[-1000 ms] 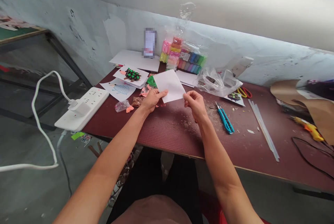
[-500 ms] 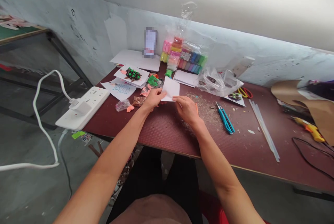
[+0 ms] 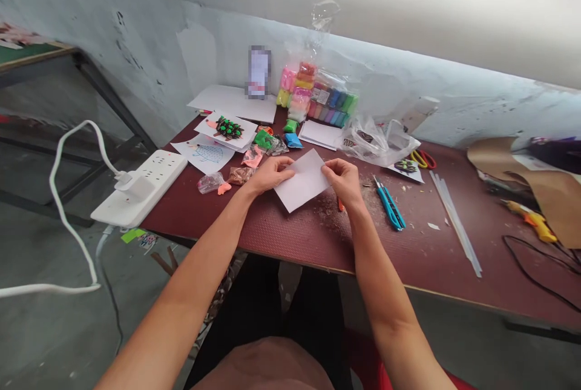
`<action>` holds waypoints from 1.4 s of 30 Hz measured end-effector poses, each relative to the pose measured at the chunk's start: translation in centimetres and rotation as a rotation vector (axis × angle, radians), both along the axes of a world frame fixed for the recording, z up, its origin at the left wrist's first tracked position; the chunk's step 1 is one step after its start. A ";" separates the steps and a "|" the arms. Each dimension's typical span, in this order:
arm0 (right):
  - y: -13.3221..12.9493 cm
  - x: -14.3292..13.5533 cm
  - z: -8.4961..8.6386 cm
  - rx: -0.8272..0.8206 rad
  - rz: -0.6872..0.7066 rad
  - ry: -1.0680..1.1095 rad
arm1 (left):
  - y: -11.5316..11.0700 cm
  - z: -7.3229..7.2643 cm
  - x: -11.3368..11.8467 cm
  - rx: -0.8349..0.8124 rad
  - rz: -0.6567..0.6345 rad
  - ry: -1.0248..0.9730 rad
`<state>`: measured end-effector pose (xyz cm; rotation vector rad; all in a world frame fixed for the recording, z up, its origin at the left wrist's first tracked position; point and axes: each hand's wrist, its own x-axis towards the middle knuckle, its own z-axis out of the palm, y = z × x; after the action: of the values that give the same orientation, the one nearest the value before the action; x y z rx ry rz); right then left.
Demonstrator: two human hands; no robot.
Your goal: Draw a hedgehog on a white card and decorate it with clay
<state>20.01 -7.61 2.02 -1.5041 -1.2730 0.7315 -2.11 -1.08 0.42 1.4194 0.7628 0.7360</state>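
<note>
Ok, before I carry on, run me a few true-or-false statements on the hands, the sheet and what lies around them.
1. Both the left hand and the right hand hold the white sheet. True.
2. The blue cutter is in the right hand. False: the cutter lies on the table, apart from that hand.
3. A blue packet lies beyond the sheet, close to a green one. True.
4. The scissors have blue handles. False: their handles are yellow and red.
5. A white power strip is at the table's left end in the picture. True.
</note>
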 end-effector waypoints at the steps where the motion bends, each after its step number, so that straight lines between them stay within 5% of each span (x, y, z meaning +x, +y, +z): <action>1: 0.0 0.3 0.0 -0.023 -0.029 -0.021 | 0.1 -0.1 -0.2 0.020 0.021 0.010; 9: -0.5 1.9 0.5 -0.235 -0.314 -0.566 | 1.2 -1.7 -1.0 0.295 0.034 0.244; 15: -0.9 0.2 0.7 -0.275 -0.240 -0.742 | 1.0 -2.5 -0.8 0.636 0.082 0.516; 22: -1.0 -0.8 1.3 -0.423 -0.171 -0.841 | 1.2 -2.3 -1.5 0.799 0.283 0.745; 28: -1.5 -1.0 1.9 -0.513 -0.057 -0.958 | -0.5 -0.7 0.6 0.957 0.086 0.735; 33: -1.5 -0.6 2.3 -0.542 -0.026 -0.967 | -2.5 -0.9 2.2 0.879 -0.126 1.026; 38: -2.0 1.1 2.9 -0.618 -0.228 -1.006 | -2.6 -1.3 2.2 0.859 -0.172 1.071; 42: -3.0 2.4 2.8 -0.692 -0.182 -0.970 | -2.4 -1.3 2.1 0.863 -0.177 1.068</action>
<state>22.37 -10.65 4.82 -2.7009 -1.6036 0.2971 0.03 -3.44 -0.87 2.7016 1.1495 0.0685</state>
